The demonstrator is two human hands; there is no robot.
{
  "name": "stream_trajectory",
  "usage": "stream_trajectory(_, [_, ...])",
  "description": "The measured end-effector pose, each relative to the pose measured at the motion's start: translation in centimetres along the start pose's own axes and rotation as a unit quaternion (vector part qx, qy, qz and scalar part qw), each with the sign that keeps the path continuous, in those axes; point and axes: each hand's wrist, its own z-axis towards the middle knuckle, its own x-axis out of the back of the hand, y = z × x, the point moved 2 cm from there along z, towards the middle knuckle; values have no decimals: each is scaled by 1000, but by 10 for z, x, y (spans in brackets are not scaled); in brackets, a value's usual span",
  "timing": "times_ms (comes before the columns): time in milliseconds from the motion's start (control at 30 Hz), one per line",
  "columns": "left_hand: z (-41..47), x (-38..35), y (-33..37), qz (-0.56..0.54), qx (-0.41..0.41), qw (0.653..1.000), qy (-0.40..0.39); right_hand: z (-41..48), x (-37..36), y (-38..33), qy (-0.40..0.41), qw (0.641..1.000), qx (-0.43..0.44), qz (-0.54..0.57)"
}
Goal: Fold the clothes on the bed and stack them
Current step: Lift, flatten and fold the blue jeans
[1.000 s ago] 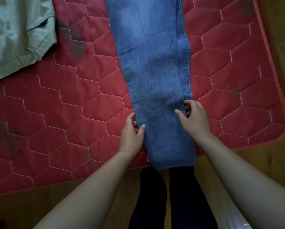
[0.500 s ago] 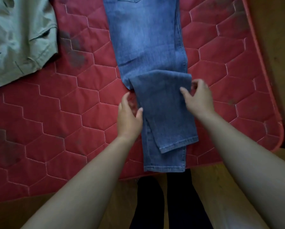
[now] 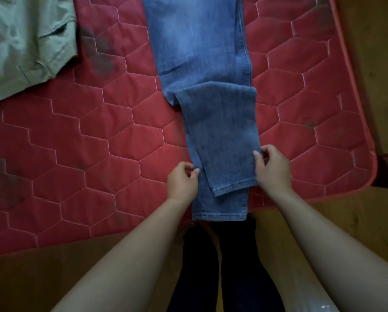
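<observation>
Here, the blue jeans [image 3: 202, 52] lie lengthwise on the red quilted bed [image 3: 76, 143]. A doubled-over layer rests on top, its hem skewed and just short of the lower hem, which reaches the bed's near edge. The left hand [image 3: 181, 183] pinches the jeans' left edge between thumb and curled fingers [image 3: 196, 171]. The right hand [image 3: 274, 170] likewise pinches the right edge of the doubled layer. A pale green garment [image 3: 24, 41] lies well apart, upper left. Wooden floor [image 3: 368, 221] borders the bed.
</observation>
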Motion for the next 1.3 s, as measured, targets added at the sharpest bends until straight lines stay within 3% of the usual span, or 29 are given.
stream_trajectory(267, [-60,-12,-28,10,-5,1000,-1,-64,12,33,-92,995,-23,-13])
stream_trajectory(400, [-51,-9,-17,-28,-41,997,53,-76,8,48,-155,987,-13,-39])
stream_trajectory(500, [-38,-14,-4,-56,-28,998,29,-66,6,45,-168,985,6,-35])
stream_trajectory(667, [-29,-28,-2,24,-20,997,68,-23,-1,20,-134,990,30,38])
stream_trajectory(800, [-32,-20,2,-7,-49,992,115,-2,-14,-7,-118,990,61,40])
stream_trajectory(900, [-49,-11,0,-13,-92,988,125,4,-8,-11,-56,996,52,52])
stream_trajectory(967, [-62,-11,-10,-11,-71,990,119,1,1,-3,-32,998,35,50])
stream_trajectory(1133, [-53,-15,-25,-18,15,996,89,-11,-2,28,-79,995,5,-53])
stream_trajectory(1300, [-20,-17,0,-51,-34,997,46,4,-17,8,-117,993,-3,31])
